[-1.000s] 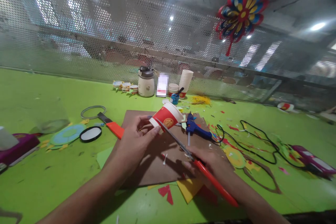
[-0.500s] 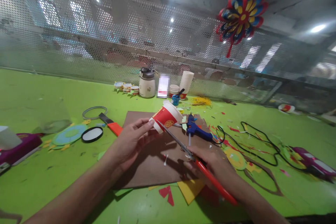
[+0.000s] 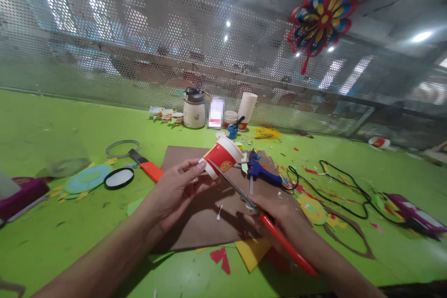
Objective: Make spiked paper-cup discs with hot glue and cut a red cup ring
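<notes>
My left hand [image 3: 181, 181] grips a red and white paper cup [image 3: 220, 154] near its base, fingers below and thumb on the side. The cup lies tilted, its wide rim toward the upper right. In my right hand [image 3: 275, 214] is a pair of scissors [image 3: 270, 229] with red handles. Their grey blades reach up and left, and one blade lies across the front of the cup. Whether the other blade is inside the cup I cannot tell. Beneath both hands is a brown board [image 3: 195, 237]. A blue glue gun [image 3: 261, 173] rests on it, just right of the cup.
An orange utility knife [image 3: 151, 171], a round black-rimmed mirror [image 3: 119, 178] and a blue-green paper turtle [image 3: 89, 179] lie left. A white jug [image 3: 194, 111] and stacked cups [image 3: 247, 108] stand behind. A black cord [image 3: 344, 185] and paper scraps spread right.
The view has shifted slightly, so the background sits a little higher and left. The cup, scissors and both hands keep nearly the same positions.
</notes>
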Demonstrator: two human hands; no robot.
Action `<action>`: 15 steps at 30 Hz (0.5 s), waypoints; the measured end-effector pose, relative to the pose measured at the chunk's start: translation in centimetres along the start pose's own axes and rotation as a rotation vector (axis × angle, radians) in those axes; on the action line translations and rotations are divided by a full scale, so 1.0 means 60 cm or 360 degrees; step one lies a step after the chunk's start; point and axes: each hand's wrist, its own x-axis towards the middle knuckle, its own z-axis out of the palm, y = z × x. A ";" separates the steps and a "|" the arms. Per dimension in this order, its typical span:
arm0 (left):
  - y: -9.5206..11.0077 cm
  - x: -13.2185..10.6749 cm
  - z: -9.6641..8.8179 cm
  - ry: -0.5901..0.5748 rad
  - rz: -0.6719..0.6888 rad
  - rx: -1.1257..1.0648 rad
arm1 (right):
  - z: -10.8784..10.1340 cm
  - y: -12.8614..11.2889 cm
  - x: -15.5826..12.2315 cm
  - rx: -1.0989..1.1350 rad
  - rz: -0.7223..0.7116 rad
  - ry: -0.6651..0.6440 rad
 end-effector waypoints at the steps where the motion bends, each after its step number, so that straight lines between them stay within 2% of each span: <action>1: 0.000 0.000 -0.001 0.0002 0.0009 0.0003 | 0.000 0.001 0.000 -0.0014 -0.0004 -0.0004; 15: -0.014 0.001 -0.002 0.0071 0.0121 0.0141 | -0.002 0.001 0.008 -0.0105 0.0016 -0.0032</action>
